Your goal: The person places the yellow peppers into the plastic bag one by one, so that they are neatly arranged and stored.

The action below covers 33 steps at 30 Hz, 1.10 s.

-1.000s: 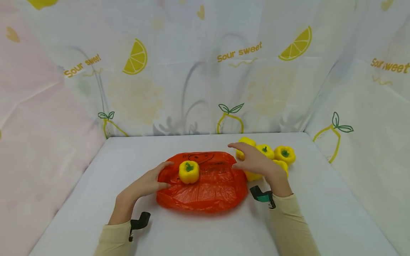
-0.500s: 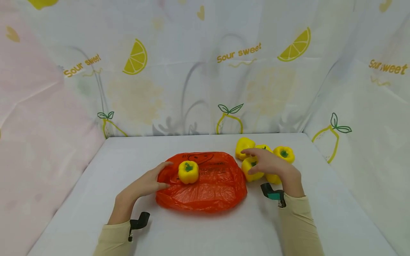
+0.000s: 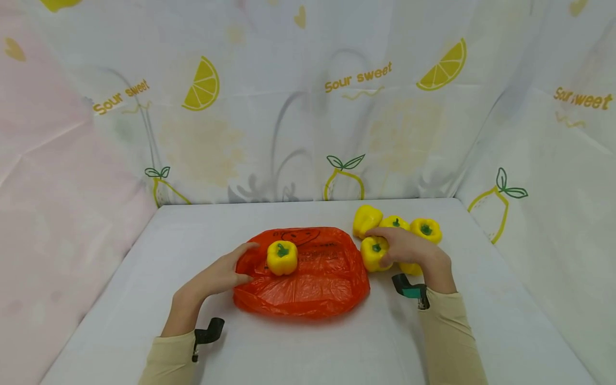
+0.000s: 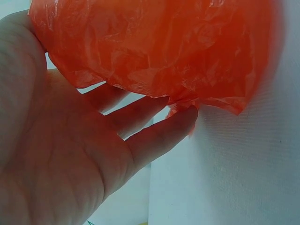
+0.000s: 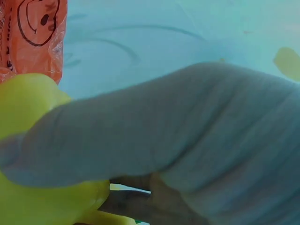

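Observation:
A yellow bell pepper lies just right of the red plastic bag. My right hand grips this pepper, thumb on the near side and fingers over the far side. In the right wrist view the thumb lies across the pepper's yellow skin. Another yellow bell pepper sits on the bag's left part, stem up. My left hand rests at the bag's left edge, thumb and fingers spread apart. The left wrist view shows its extended fingers touching the thin plastic.
Several more yellow bell peppers stand behind and beside my right hand, among them one at the back left and one at the right. A white cloth covers the table. Printed curtains enclose the back and sides.
My right hand has moved right from above the bag's right edge, down to the nearest pepper, and now holds it. The left hand and the bag keep their places.

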Each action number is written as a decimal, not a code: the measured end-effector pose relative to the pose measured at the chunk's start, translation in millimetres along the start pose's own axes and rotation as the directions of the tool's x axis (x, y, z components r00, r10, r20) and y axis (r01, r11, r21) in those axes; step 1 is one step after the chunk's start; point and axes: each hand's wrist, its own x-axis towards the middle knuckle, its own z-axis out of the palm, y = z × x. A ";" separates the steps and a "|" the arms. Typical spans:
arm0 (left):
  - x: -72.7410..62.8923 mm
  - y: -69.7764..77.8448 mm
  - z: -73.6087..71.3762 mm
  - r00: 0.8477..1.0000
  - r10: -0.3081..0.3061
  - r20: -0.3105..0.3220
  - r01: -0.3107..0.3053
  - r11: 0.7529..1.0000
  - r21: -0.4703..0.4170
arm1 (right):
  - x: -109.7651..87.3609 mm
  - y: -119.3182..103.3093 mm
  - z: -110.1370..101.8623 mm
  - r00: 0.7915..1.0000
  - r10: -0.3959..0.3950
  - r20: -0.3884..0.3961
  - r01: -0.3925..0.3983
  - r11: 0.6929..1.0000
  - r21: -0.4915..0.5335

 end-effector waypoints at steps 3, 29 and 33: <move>0.3 -0.8 0.7 1.000 0.002 -0.004 -0.002 1.000 0.008 | 0.4 0.6 -0.9 1.000 -0.004 -0.014 0.003 1.000 -0.010; 1.4 -1.4 -1.1 1.000 0.019 -0.003 -0.019 1.000 -0.006 | 25.7 -39.5 23.8 0.976 -0.159 -0.149 0.182 0.971 0.157; -0.6 -1.1 -0.7 1.000 0.015 -0.001 -0.015 1.000 -0.010 | 36.5 -47.9 40.5 0.967 -0.223 -0.125 0.240 0.960 0.142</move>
